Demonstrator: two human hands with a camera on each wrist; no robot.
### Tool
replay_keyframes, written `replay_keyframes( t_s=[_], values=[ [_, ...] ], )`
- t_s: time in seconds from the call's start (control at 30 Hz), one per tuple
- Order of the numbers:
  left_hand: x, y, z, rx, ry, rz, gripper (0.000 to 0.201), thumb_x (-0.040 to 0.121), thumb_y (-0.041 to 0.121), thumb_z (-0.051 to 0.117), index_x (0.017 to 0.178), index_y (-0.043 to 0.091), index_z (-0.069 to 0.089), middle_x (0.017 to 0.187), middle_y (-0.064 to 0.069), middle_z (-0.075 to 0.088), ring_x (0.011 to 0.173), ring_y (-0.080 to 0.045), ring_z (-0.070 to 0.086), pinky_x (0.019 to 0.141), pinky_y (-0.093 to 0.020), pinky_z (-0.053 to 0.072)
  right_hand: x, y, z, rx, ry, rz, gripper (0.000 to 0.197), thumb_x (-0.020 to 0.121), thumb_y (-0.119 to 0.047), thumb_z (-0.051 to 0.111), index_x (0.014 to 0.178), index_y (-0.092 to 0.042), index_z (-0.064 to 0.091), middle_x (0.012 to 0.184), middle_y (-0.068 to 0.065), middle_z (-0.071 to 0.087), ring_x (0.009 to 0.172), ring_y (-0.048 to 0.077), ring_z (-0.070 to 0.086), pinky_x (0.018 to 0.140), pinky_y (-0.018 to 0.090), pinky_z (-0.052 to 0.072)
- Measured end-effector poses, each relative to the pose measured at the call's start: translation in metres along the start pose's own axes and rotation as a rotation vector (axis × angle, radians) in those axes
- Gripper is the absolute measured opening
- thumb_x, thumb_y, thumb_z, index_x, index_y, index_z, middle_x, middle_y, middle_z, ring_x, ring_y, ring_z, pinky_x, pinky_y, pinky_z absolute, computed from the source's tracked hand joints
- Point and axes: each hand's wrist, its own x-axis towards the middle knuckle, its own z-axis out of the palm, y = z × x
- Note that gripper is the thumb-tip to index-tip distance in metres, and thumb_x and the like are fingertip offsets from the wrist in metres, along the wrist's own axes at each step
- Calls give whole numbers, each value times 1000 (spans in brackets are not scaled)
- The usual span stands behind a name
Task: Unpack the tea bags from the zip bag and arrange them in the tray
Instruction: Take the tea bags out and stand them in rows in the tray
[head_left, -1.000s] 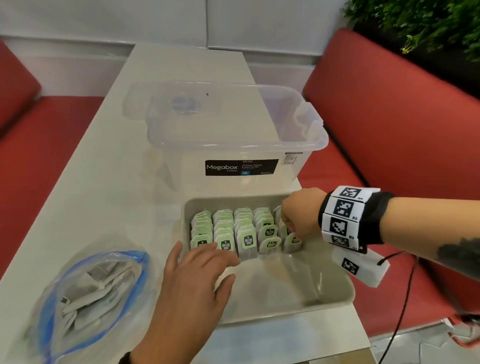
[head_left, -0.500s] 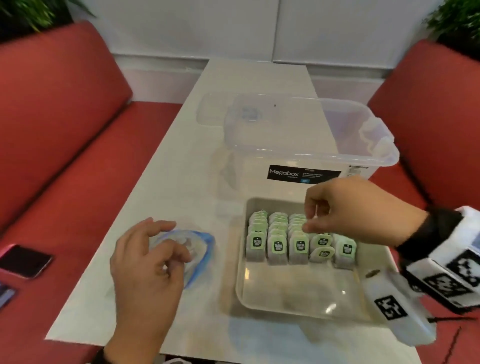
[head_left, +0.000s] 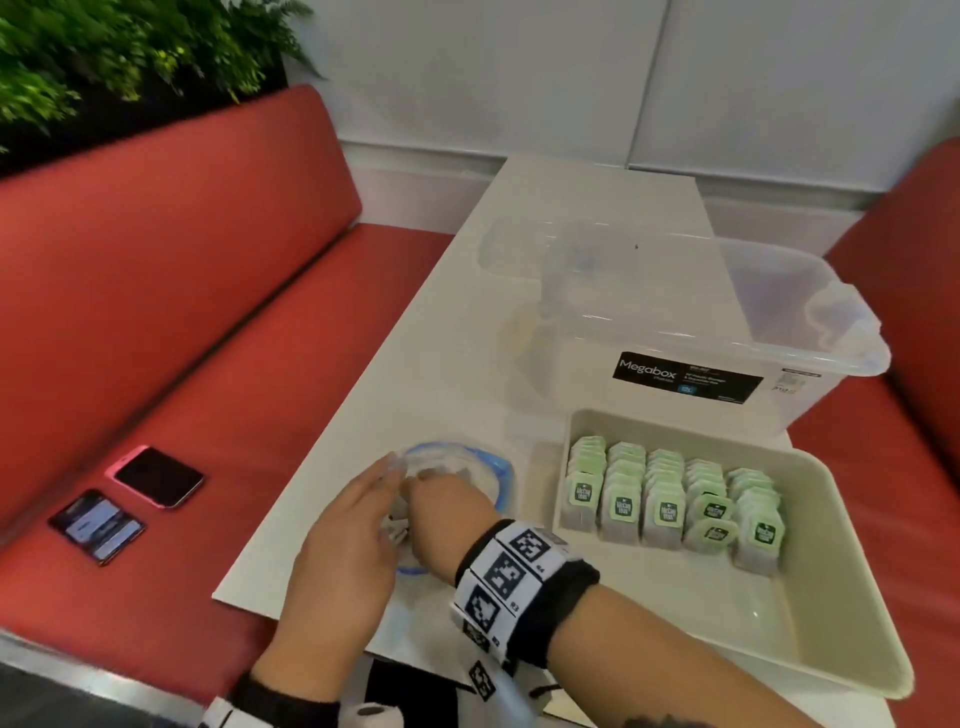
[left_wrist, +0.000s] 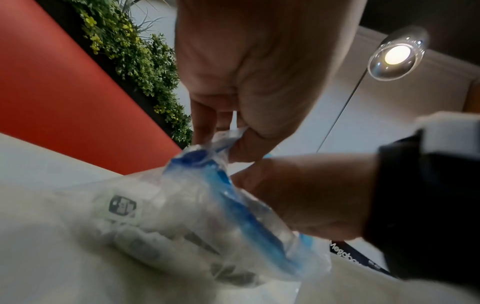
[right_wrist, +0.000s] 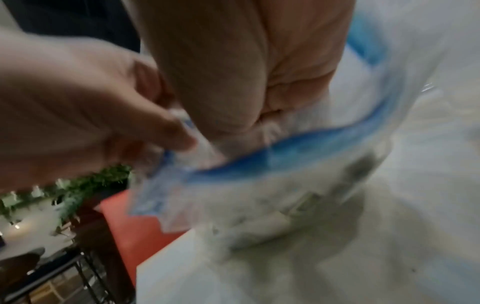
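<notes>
A clear zip bag (head_left: 491, 470) with a blue rim lies on the white table, left of the tray. My left hand (head_left: 395, 483) pinches the bag's rim (left_wrist: 205, 162) between thumb and fingers (left_wrist: 241, 144). My right hand (head_left: 441, 493) reaches into the bag's mouth, so its fingertips are hidden there. Loose tea bags (left_wrist: 124, 207) show blurred through the plastic. The pale tray (head_left: 831, 597) holds several rows of green-labelled tea bags (head_left: 665, 499) standing in its far half. In the right wrist view the left hand (right_wrist: 179, 131) holds the bag's edge beside my right hand (right_wrist: 246, 115).
A clear Megabox storage box (head_left: 701, 322) stands just behind the tray. Two phones (head_left: 156, 475) (head_left: 96, 525) lie on the red bench seat to the left. The table's near edge (head_left: 244, 603) runs just under my left wrist.
My right hand left the tray's tea bags and crossed left into the zip bag. My left hand went from hovering over the bag to pinching its rim. My head turned left.
</notes>
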Motion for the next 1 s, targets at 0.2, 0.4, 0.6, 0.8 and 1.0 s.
replay_keyframes(
  t_s=[0.2,0.4,0.6,0.8,1.0],
  values=[
    [-11,5,-6,-35,-56,22,85,70,-17,43,124,48,43,135,29,37,125,8,36,94,8,13,11,-50,28,-1002,-299,283,35,67,12,52,93,35,47,93,50,52,109,22,59,90,35,49],
    [-10,4,-14,-24,-56,31,87,71,-14,41,119,58,38,131,42,31,121,19,32,94,7,16,2,-66,23,-850,-337,535,36,64,26,44,99,35,45,96,54,48,103,31,57,91,35,48],
    [2,-5,-8,26,-11,5,80,68,-17,47,130,34,51,137,25,40,125,3,40,96,-8,25,-3,-25,-13,94,-113,279,28,87,4,46,114,10,53,119,20,57,113,24,55,96,29,41],
    [20,-8,-4,59,48,-50,73,69,-18,49,130,22,54,141,10,45,126,-8,44,94,-18,31,-17,21,-17,721,311,141,8,84,-13,63,91,-15,67,85,-2,67,80,11,61,68,18,42],
    [22,-1,-3,39,1,-56,52,80,-7,56,123,22,59,148,3,35,132,-14,38,101,-17,27,-16,51,-20,1449,459,335,15,72,-6,78,72,-17,66,69,4,65,62,13,60,60,25,52]
  ],
)
